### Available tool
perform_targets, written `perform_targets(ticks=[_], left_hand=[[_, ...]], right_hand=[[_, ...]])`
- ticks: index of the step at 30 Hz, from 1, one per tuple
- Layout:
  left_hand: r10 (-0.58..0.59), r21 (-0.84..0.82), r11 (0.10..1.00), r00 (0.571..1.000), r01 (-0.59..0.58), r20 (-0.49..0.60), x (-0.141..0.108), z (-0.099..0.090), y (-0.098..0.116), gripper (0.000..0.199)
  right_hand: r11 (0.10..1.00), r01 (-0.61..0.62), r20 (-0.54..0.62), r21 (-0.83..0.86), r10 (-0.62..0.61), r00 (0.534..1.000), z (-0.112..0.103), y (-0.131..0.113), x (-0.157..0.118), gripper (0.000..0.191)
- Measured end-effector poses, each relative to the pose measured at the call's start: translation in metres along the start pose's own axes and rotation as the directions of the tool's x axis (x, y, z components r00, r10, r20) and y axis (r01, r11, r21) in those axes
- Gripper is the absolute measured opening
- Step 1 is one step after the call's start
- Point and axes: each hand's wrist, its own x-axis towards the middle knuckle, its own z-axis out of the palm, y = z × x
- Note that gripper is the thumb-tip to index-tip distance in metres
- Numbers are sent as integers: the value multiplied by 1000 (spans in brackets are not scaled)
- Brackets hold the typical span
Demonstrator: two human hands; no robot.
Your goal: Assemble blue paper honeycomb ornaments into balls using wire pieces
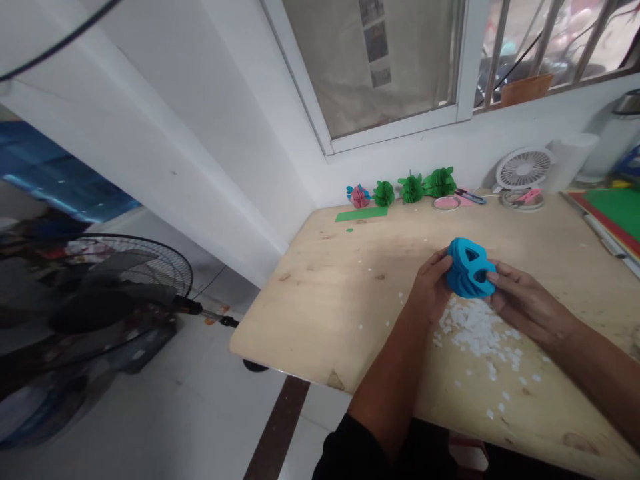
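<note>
Between my two hands is a blue layered paper cutout (465, 268) with two rounded openings in its face, raised over the table. My left hand (431, 283) grips its left edge, thumb on the front. On the other side, my right hand (523, 300) pinches the right edge near the lower opening. Under the hands lies a scatter of small white paper bits (477, 330). Several green folded-paper figures (411, 189) and a pink and blue one (359, 195) stand along the wall at the back.
A green paper strip (361, 214) lies on the wooden table (300, 300). Farther right are a cutter knife (473, 196), a tape ring (447, 203), a small white fan (525, 168) and coloured sheets (615, 207). A large black fan (125, 267) stands left of the table.
</note>
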Motion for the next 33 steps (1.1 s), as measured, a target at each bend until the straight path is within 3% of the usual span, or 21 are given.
perform_targets(ticks=[5, 15, 22, 26, 33], left_hand=[[13, -45, 999, 1000, -14, -27, -1, 3, -7, 41], [-45, -115, 993, 991, 30, -126, 1, 10, -16, 29], [-64, -174, 984, 994, 47, -91, -2, 10, -16, 26], [-82, -204, 977, 992, 61, -94, -2, 10, -16, 25], [-110, -184, 979, 984, 83, -141, -3, 9, -16, 28]], right_hand=[[998, 18, -21, -66, -19, 1000, 0, 1, 1, 35], [899, 162, -45, -406, -196, 979, -10, 17, 9, 42], [702, 201, -70, -683, -338, 939, -11, 12, 5, 40], [649, 211, -79, -731, -387, 919, -8, 7, 2, 38], [648, 199, -127, -735, -420, 898, -6, 3, 0, 35]])
